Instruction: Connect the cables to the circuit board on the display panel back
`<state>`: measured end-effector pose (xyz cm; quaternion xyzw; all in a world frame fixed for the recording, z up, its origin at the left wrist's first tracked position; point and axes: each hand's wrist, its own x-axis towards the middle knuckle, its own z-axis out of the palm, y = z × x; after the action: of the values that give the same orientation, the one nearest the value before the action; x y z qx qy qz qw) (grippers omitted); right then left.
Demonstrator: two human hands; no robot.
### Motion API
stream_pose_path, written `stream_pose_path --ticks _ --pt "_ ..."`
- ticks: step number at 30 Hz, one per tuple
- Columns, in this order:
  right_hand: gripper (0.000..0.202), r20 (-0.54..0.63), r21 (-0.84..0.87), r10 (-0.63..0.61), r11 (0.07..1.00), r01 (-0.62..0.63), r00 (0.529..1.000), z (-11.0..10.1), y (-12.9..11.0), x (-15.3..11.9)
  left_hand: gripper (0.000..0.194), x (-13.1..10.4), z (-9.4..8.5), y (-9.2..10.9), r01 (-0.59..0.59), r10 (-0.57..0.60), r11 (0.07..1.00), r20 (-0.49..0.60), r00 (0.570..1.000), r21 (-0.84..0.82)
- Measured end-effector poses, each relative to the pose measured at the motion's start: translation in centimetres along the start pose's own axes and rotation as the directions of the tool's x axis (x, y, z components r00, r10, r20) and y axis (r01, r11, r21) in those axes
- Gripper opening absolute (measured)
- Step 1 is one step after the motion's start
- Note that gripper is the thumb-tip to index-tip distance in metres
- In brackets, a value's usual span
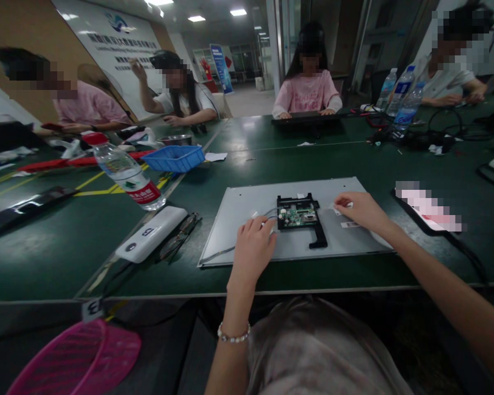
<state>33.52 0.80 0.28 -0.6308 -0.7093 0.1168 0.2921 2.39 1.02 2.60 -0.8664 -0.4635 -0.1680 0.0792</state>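
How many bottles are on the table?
4: one red-capped bottle at left; three grouped farther back, toward the right: the leftmost bottle, middle bottle and nearest bottle. Others may be hidden.

A green table (255, 164) with yellow tape (94, 192) on it spans the foreground; behind it, at left, a tan wall (37, 27) bears a white sign (107, 38). At least 3 lights (238, 12) glow on the ceiling (217, 15) above a pale floor (249, 102), and a blue banner (221, 68) stands farther back
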Motion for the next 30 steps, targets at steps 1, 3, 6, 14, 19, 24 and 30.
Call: stream_pose_path --ticks 1,3,6,14,19,24,30 --pt "0.019 -0.02 -0.063 0.0 0.998 -0.001 1.0 -0.2 0.6 0.0 0.03 0.0 0.0 0.0 0.003 -0.003 1.0 0.005 1.0 0.008" --pt "0.024 -0.05 -0.154 -0.01 0.988 0.002 0.999 -0.5 1.4 0.1 0.026 0.0 0.0 -0.1 0.002 -0.002 1.0 0.014 1.0 0.016" --pt "0.029 -0.073 -0.2 -0.033 0.98 0.018 0.997 -0.9 1.4 0.5 0.022 0.1 0.0 -0.2 0.005 -0.005 1.0 0.016 1.0 0.027" --pt "0.031 0.121 -0.267 -0.281 0.914 0.304 0.952 0.3 -3.7 4.6 0.021 0.1 -0.2 -0.5 0.041 -0.042 0.999 0.006 0.999 0.027" --pt "0.024 0.232 -0.297 -0.29 0.888 0.351 0.928 2.3 -5.0 7.6 0.021 0.0 -0.3 -0.7 0.086 -0.087 0.995 -0.025 0.996 -0.048" --pt "0.024 0.182 -0.331 -0.213 0.906 0.263 0.96 2.8 -5.3 8.7 0.022 -0.1 0.0 -0.9 0.099 -0.105 0.99 -0.055 0.993 -0.103" --pt "0.027 0.007 -0.398 -0.187 0.901 0.175 0.982 1.7 -3.0 9.2 0.024 -0.1 0.0 -1.1 0.12 -0.137 0.983 -0.119 0.983 -0.138"
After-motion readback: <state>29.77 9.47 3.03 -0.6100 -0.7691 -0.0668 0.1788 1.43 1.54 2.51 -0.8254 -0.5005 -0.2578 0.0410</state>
